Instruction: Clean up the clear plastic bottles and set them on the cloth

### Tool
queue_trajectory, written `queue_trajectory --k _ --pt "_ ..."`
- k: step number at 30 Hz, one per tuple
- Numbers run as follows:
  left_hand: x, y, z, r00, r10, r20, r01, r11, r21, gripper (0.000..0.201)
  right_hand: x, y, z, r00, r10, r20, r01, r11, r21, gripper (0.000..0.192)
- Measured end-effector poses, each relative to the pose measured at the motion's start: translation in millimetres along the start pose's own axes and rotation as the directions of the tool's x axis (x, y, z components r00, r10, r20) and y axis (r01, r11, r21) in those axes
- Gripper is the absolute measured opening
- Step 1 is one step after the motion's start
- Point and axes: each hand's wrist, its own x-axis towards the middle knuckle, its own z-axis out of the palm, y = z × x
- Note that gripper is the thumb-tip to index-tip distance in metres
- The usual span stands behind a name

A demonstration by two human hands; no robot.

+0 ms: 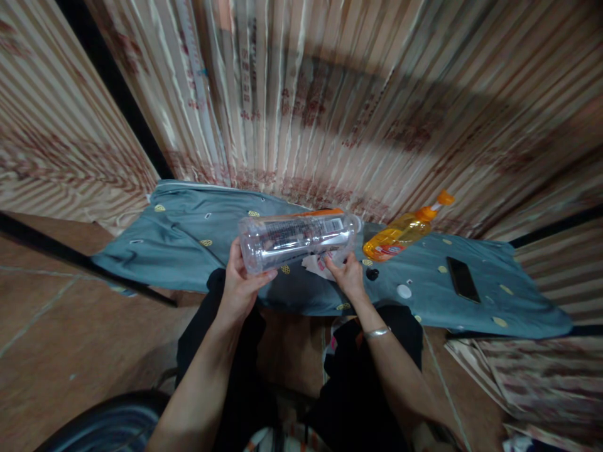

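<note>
A large clear plastic bottle (pixel 299 238) lies sideways in the air above the cloth, its base to the left and its neck to the right. Its label carries dark print, a barcode and an orange patch. My left hand (pixel 240 285) is closed around the base end, thumb along the underside. At the neck end, my right hand (pixel 347 276) grips the bottle's lower side. A whitish piece of paper (pixel 316 266) shows beside my right fingers; whether they touch it I cannot tell.
An orange pump bottle (pixel 398 235) stands right of my right hand. A small black cap (pixel 372 274), a white round lid (pixel 404 291) and a phone (pixel 463 279) lie on the grey-blue cloth (pixel 490 301). Patterned curtains (pixel 320 113) hang behind, with dark frame poles (pixel 117 94).
</note>
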Motion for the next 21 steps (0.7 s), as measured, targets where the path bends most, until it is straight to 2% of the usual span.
queue_trajectory --k 5,15,21 --pt "0.6 -0.5 0.2 1.0 0.015 0.004 -0.015 1.0 -0.002 0.074 0.0 -1.3 -1.1 1.0 -0.001 -0.01 0.001 1.0 0.003 0.047" --pt "-0.6 1.3 1.2 1.0 -0.006 -0.025 0.006 1.0 -0.007 0.076 -0.2 -0.5 0.2 1.0 -0.005 0.0 0.005 1.0 -0.015 0.057" --pt "0.3 2.3 2.2 1.0 -0.009 -0.021 0.009 1.0 -0.015 0.074 -3.0 -7.4 -3.6 1.0 0.0 0.022 0.0 1.0 -0.001 0.05"
